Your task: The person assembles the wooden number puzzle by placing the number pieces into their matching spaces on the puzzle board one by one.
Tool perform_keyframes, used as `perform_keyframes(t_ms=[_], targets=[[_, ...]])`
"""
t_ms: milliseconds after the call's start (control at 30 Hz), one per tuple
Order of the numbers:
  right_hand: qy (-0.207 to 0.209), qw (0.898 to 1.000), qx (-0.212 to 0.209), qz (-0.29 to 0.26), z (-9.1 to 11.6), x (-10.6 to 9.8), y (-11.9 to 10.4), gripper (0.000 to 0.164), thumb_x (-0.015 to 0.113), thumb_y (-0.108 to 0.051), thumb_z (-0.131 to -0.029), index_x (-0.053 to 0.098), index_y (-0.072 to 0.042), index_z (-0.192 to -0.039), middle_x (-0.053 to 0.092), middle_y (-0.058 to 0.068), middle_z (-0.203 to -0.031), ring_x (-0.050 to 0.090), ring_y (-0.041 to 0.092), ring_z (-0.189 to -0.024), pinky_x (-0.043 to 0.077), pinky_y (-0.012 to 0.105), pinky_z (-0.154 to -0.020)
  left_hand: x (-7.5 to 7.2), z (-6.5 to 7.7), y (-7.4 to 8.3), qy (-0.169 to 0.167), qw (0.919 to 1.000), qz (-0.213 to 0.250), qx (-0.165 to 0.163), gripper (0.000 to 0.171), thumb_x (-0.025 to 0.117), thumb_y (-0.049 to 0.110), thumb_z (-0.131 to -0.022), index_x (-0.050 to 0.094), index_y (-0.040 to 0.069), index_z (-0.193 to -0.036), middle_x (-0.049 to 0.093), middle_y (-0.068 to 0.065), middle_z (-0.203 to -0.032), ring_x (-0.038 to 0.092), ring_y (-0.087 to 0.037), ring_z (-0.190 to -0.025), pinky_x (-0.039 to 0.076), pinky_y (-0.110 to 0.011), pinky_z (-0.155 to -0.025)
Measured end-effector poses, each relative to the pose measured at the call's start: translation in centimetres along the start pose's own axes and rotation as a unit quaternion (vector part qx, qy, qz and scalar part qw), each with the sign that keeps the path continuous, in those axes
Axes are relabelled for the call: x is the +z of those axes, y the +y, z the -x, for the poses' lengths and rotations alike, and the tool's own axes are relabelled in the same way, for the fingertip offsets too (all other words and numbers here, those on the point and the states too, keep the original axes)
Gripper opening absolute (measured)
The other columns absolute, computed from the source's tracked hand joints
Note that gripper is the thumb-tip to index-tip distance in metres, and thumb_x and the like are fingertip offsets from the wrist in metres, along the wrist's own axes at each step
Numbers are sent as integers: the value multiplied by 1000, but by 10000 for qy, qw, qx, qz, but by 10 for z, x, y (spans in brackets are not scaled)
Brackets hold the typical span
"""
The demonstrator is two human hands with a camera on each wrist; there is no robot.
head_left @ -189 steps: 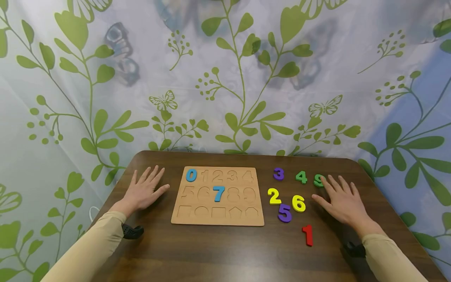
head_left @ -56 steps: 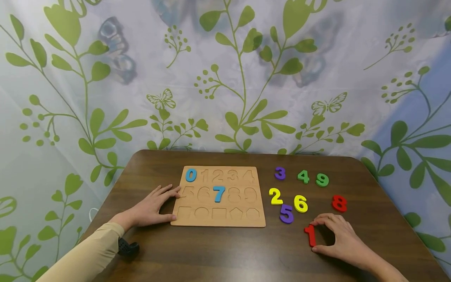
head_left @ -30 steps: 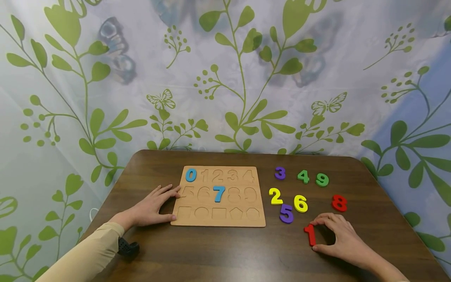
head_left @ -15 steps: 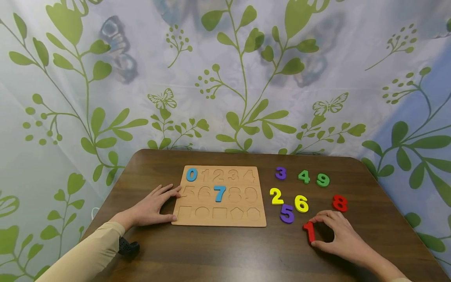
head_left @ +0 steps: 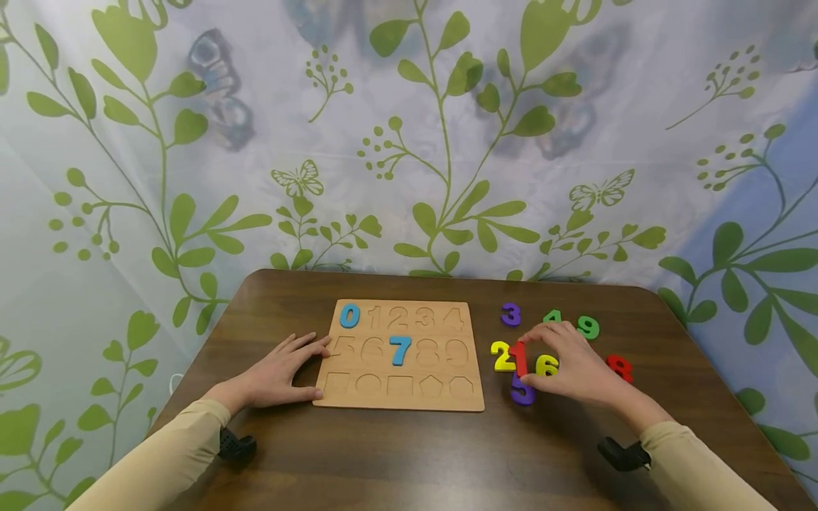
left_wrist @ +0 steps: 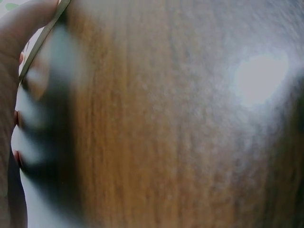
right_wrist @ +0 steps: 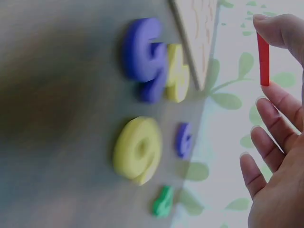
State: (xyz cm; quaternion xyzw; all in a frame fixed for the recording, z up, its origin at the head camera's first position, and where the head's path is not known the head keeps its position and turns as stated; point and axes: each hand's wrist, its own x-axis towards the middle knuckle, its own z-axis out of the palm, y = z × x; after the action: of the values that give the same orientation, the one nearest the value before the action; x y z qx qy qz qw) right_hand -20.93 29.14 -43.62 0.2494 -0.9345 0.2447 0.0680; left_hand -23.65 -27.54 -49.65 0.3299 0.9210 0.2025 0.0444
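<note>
Between thumb and index finger, my right hand (head_left: 573, 362) pinches a red number 1 piece (head_left: 520, 359), held off the table above the yellow 2 (head_left: 502, 358) and purple 5 (head_left: 522, 394). The right wrist view shows the red 1 (right_wrist: 264, 59) edge-on between the fingertips. My left hand (head_left: 271, 375) rests at the left edge of the wooden number board (head_left: 399, 405), thumb near its lower corner and fingers at its side. A blue 0 (head_left: 349, 316) and a blue 7 (head_left: 400, 350) lie on the board; the other outlines are bare.
Right of the board lie a purple 3 (head_left: 510, 314), a green 9 (head_left: 588, 327), a yellow 6 (head_left: 547, 365), a partly covered green 4 (head_left: 552, 317) and a red 8 (head_left: 620, 367). A patterned curtain (head_left: 409, 142) hangs behind the brown table (head_left: 383, 461).
My right hand moved from the table's right side to the red 1, pinched it, lifted it and carried it left and away from me. Earlier, my left hand came to the board's edge.
</note>
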Motion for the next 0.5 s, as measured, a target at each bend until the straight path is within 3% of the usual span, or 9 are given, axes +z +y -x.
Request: perform_keyframes(t_ms=[167,500], targets=[[-128,9999,-48,-98,-38,4,-12,56,90,-45,-77,65,-22,-122,58,-2,-122,45,23,-116,38,52,-95,0,0,0,-12,10000,11,18,73,68,69,-87,54,21,-140,33,-3,-165,25,-38,-152,11,-65,-120],[-474,9982,-9,-358,-103,24,-36,56,87,-44,-80,64,-20,-125,57,0,-123,44,22,-118,35,54,-103,1,0,0,14,10000,44,-44,73,68,69,-87,54,22,-140,33,-3,-165,24,-38,-152,11,-65,-120]])
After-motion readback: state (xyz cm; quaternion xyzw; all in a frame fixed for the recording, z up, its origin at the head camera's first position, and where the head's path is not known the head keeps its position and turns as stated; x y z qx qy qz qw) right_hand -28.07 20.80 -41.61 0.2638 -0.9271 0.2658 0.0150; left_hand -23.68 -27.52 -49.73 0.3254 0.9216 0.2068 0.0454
